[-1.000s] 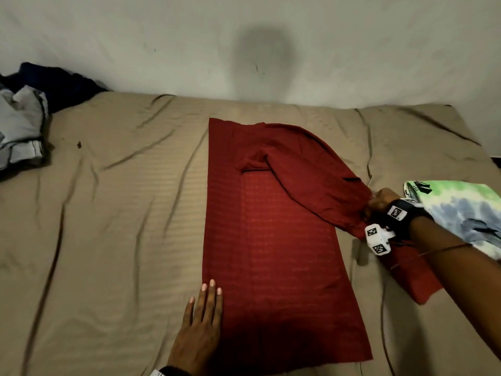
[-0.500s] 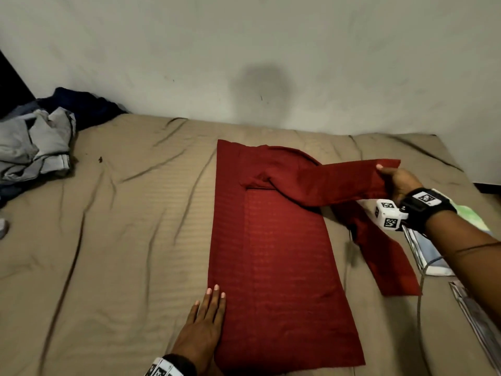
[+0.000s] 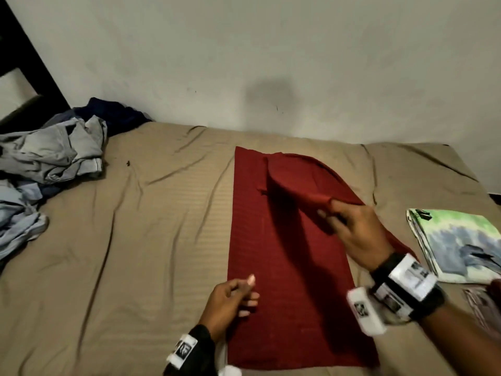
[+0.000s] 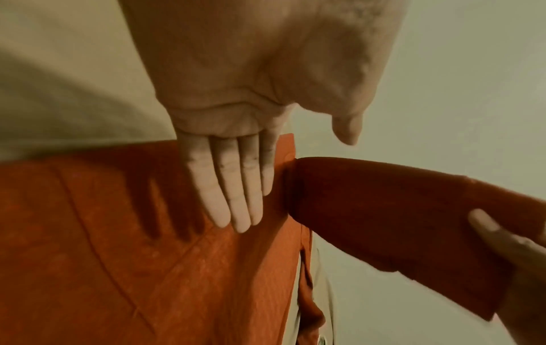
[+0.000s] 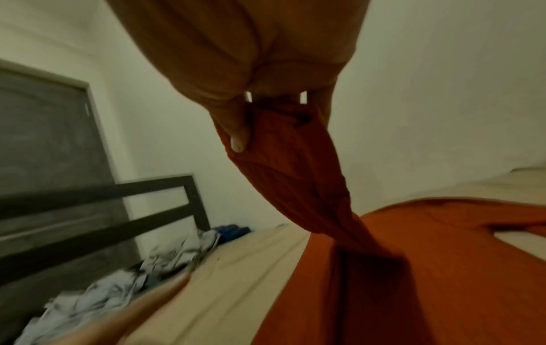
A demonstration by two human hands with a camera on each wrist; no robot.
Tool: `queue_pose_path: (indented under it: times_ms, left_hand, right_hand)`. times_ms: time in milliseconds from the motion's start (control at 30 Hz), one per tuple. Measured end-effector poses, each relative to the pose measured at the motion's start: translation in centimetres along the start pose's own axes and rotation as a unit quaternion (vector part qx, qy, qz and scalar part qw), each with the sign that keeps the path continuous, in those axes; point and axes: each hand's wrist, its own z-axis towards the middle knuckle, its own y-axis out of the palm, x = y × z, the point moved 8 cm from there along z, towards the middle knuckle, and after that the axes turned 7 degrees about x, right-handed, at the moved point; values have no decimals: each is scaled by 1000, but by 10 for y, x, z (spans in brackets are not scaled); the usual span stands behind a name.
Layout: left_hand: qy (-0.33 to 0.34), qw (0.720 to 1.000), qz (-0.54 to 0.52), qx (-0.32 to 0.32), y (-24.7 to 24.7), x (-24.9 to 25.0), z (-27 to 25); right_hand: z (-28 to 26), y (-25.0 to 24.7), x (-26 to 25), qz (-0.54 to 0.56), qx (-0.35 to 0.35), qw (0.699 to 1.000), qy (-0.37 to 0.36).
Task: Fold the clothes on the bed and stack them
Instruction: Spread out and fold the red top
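Red shirt (image 3: 284, 267), centre frame, soft, limp: my right hand (image 3: 357, 234) pinches its sleeve (image 3: 295, 191), left hand (image 3: 230, 299) apparently loose, holding nothing.

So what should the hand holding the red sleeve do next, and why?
Probably lower the sleeve flat onto the red shirt. The right hand pinches its end lifted over the shirt's body, which already lies smooth on the bed. The left hand hovers open at the shirt's edge, holding nothing, so it could steady the cloth.
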Motion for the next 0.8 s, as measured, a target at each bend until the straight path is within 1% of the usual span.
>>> queue_pose_path:
  times_ms: [67, 100, 133, 167, 233, 267, 300, 400, 433, 500, 533, 567, 633, 700, 800]
  left_hand:
    - [-100, 993, -60, -18, 9, -7, 7]
    - [-136, 987, -78, -26, 11, -14, 10]
    - [-157, 982, -96, -34, 11, -21, 12]
    - [-166, 979, -111, -35, 11, -25, 12]
    - [-161, 981, -112, -2, 2, -38, 12]
    - [-154, 982, -104, 21, -3, -45, 13]
    - [-148, 985, -85, 39, -8, -50, 14]
    - [-134, 988, -50, 60, -13, -65, 12]
    - [-132, 988, -55, 57, -11, -66, 9]
    - [-116, 990, -68, 45, -5, -62, 0]
    - [-109, 991, -75, 34, -2, -59, -7]
    - [-103, 991, -84, 22, 1, -57, -12]
    - [-93, 991, -94, 8, 4, -54, -19]
    - [-103, 989, -104, 14, 1, -57, -21]
    - [-117, 987, -104, 27, -3, -65, -23]
  right_hand:
    - [-39, 45, -18, -80, -50, 995, -21]
    - [-60, 70, -24, -108, -84, 990, -29]
    - [-81, 96, -27, -131, -128, 982, -33]
    - [-103, 122, -29, -144, -179, 973, -37]
    - [-142, 165, -19, -159, -283, 946, -22]
    - [-158, 180, -9, -161, -308, 938, -1]
    - [-167, 187, 1, -158, -305, 939, 25]
    - [-183, 191, 33, -143, -237, 953, 126]
    - [-187, 188, 41, -135, -205, 957, 153]
    - [-193, 178, 52, -98, -142, 968, 183]
    - [-196, 175, 53, -72, -127, 973, 180]
    - [-200, 176, 50, -61, -129, 977, 161]
    - [-208, 183, 38, -93, -166, 977, 99]
    - [-213, 188, 32, -144, -167, 974, 45]
    - [-212, 181, 48, -147, -107, 981, 72]
